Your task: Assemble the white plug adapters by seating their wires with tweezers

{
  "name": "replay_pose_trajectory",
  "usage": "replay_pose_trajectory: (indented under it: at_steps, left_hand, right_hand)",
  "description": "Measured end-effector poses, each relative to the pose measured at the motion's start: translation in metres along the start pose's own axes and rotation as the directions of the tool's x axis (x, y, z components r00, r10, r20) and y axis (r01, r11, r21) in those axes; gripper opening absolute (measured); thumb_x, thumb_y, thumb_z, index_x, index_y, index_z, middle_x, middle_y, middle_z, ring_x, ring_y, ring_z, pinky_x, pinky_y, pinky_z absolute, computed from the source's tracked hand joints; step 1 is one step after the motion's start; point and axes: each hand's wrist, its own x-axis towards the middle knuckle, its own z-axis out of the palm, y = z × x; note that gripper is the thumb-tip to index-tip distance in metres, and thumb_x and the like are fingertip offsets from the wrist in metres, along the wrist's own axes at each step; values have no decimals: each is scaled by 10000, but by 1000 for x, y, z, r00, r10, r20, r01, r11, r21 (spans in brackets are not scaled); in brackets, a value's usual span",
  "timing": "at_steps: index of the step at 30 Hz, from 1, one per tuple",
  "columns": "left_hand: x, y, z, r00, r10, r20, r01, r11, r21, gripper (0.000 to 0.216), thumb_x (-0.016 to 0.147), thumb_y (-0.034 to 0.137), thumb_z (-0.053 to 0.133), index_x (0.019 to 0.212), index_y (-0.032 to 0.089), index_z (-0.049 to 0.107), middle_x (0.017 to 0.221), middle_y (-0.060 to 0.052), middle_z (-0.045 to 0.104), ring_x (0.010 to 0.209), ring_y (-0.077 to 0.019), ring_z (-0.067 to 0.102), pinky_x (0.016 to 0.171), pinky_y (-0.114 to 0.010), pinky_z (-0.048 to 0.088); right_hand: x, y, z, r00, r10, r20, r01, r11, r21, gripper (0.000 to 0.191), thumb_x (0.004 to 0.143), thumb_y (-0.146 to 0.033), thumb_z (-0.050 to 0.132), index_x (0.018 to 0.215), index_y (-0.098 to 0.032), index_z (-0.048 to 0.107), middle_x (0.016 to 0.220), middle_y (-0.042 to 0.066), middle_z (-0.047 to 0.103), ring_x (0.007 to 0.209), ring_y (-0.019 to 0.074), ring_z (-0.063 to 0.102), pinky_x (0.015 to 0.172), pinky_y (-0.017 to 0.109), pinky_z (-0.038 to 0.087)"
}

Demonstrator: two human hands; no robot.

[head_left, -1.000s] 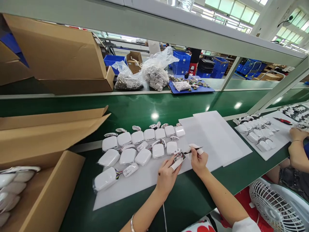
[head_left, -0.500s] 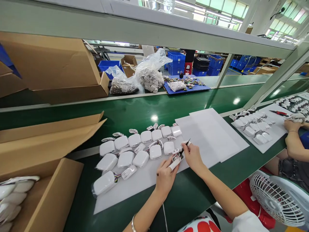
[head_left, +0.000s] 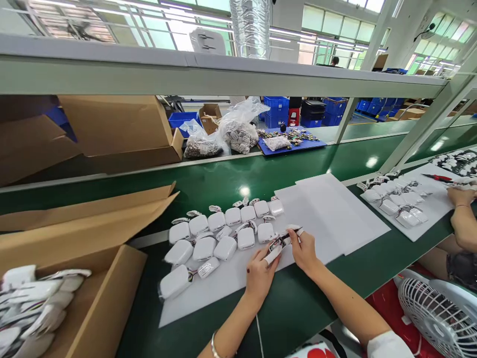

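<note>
Left hand grips small casing | right hand pinches dark tool, lying flatter than half a second ago

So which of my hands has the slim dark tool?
Your right hand: it pinches the slim dark tool, while your left hand holds a small white housing.

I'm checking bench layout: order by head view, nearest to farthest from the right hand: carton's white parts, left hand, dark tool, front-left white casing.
1. Dark tool: in the right hand.
2. Left hand: just left.
3. Front-left white casing: white sheet's left end.
4. White parts: in the carton, far left.
</note>
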Motion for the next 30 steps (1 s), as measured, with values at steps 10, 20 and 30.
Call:
replay_pose_trajectory:
  at_steps: [10, 20, 30]
  left_hand:
    - [3, 1, -2, 1000, -10, 9, 10, 1000, -19, 208, 854, 186, 533, 998, 219, 679, 1039, -66, 682, 828, -206, 640, 680, -336, 565]
    - [1, 1, 1, 1000, 20, 5, -21, 999, 31, 222, 855, 189, 518, 1005, 202, 680, 1029, -77, 685, 821, -213, 640, 685, -346, 564]
    - [-5, 3, 3, 975, -213, 68, 209, 976, 52, 357, 821, 260, 580, 1164, 161, 564, 834, -66, 680, 782, -225, 636, 663, -332, 531]
  right_hand:
    - [4, 1, 6, 997, -14, 77, 46, 902, -430, 533, 983, -425, 262, 670, -166, 606, 674, 59, 587, 597, 152, 535, 541, 256, 348]
    - [3, -8, 8, 973, -19, 231, 148, 818, -555, 427, 984, -305, 319, 659, -185, 568, 629, 46, 584, 555, 149, 531, 509, 270, 278]
    - [6, 16, 4, 990, -49, -129, 14, 965, -261, 563, 951, -527, 231, 534, -204, 428, 458, 15, 481, 427, 125, 455, 466, 256, 295]
